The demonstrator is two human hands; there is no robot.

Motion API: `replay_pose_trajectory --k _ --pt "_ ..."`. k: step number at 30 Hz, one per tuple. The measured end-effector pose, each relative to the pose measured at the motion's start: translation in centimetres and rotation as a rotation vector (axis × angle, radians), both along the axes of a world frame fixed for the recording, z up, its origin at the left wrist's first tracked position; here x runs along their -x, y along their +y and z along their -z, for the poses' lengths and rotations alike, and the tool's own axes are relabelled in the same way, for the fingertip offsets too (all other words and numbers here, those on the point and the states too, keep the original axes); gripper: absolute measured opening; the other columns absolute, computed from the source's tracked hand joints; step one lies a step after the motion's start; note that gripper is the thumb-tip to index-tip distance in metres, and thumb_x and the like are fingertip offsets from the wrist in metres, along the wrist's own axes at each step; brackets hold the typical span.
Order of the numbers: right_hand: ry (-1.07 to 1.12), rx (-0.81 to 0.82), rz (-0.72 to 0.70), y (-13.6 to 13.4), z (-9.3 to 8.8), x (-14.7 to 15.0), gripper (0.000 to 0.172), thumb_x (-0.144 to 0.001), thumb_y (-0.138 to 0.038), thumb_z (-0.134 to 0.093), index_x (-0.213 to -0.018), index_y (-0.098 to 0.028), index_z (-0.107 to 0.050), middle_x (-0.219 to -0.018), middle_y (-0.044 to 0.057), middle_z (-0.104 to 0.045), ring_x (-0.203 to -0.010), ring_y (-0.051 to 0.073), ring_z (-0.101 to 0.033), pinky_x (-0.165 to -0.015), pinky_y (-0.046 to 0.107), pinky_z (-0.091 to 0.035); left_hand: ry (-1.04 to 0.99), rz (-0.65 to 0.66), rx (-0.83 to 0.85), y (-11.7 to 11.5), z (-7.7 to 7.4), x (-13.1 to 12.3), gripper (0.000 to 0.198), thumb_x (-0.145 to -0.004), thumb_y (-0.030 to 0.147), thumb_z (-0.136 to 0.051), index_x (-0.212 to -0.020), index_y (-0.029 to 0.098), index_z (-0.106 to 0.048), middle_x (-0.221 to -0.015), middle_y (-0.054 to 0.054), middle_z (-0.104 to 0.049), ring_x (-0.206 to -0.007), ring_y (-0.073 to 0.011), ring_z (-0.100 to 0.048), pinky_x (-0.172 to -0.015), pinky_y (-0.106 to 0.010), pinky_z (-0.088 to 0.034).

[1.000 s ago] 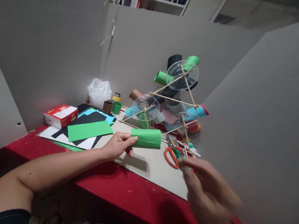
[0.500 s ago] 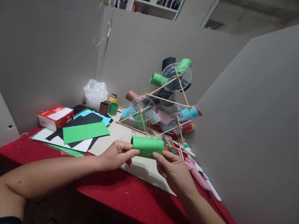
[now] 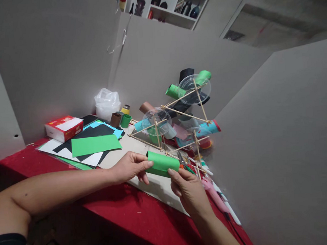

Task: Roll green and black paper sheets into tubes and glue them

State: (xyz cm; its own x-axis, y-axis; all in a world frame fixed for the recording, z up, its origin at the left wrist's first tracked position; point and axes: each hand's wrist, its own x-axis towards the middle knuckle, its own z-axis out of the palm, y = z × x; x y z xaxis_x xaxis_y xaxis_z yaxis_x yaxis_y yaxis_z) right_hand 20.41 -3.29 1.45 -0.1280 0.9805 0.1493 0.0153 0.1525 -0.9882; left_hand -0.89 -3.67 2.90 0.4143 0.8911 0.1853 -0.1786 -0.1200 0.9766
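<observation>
Between my two hands is a green paper tube (image 3: 163, 163), held above the front of the pale board (image 3: 156, 184). My left hand (image 3: 133, 166) pinches its left end, thumb on the near side. At the right end, my right hand (image 3: 188, 184) grips the paper between thumb and fingers. Just beyond the tube stands a stick structure (image 3: 165, 105) carrying clear plastic lids and several coloured paper tubes. Scissors (image 3: 189, 168) with orange and green handles lie partly hidden behind my right hand. A flat green paper sheet (image 3: 96, 145) rests on the paper pile to the left.
A red and white tissue box (image 3: 64, 128) sits at the left, by black, white and blue sheets. Behind are a plastic bag (image 3: 107, 104) and short brown and green tubes (image 3: 126, 120). A pink glue gun (image 3: 215, 195) with a black cord lies on the right of the red cloth (image 3: 125, 211).
The green tube has tilted slightly, its right end now lower than its left. Both hands keep their hold on it. The camera view has shifted a little.
</observation>
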Motion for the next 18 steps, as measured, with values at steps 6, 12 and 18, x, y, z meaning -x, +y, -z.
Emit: replay_pose_trajectory --k 6,12,18 --pt "-0.036 -0.018 0.018 -0.1 -0.3 0.1 0.035 -0.072 -0.043 -0.077 -0.060 -0.016 -0.058 -0.042 -0.008 -0.037 -0.037 0.005 -0.026 -0.039 0.023 -0.015 -0.047 0.040 0.121 0.3 0.3 -0.1 0.046 -0.070 0.058 -0.069 -0.065 0.016 -0.053 -0.052 -0.004 -0.068 -0.046 -0.0131 -0.063 -0.047 -0.018 -0.042" --pt "-0.043 -0.060 0.064 -0.5 -0.9 -0.2 0.030 -0.072 -0.043 -0.076 -0.067 -0.016 -0.065 -0.043 -0.006 -0.044 -0.038 0.007 -0.033 -0.038 0.022 -0.023 -0.156 0.054 0.238 1.3 0.5 0.4 0.043 -0.069 0.053 -0.074 -0.071 0.013 -0.057 -0.048 -0.003 -0.064 -0.042 -0.0112 -0.060 -0.042 -0.016 -0.036" --pt "0.137 -0.197 0.247 -0.3 -2.5 -1.0 0.024 -0.076 -0.040 -0.074 -0.085 -0.018 -0.073 -0.083 0.007 -0.071 -0.042 0.006 -0.040 -0.040 0.023 -0.032 -0.328 0.102 0.347 3.4 -0.1 1.9 0.034 -0.068 0.039 -0.079 -0.076 0.014 -0.056 -0.047 0.006 -0.053 -0.038 -0.0067 -0.050 -0.040 -0.016 -0.032"
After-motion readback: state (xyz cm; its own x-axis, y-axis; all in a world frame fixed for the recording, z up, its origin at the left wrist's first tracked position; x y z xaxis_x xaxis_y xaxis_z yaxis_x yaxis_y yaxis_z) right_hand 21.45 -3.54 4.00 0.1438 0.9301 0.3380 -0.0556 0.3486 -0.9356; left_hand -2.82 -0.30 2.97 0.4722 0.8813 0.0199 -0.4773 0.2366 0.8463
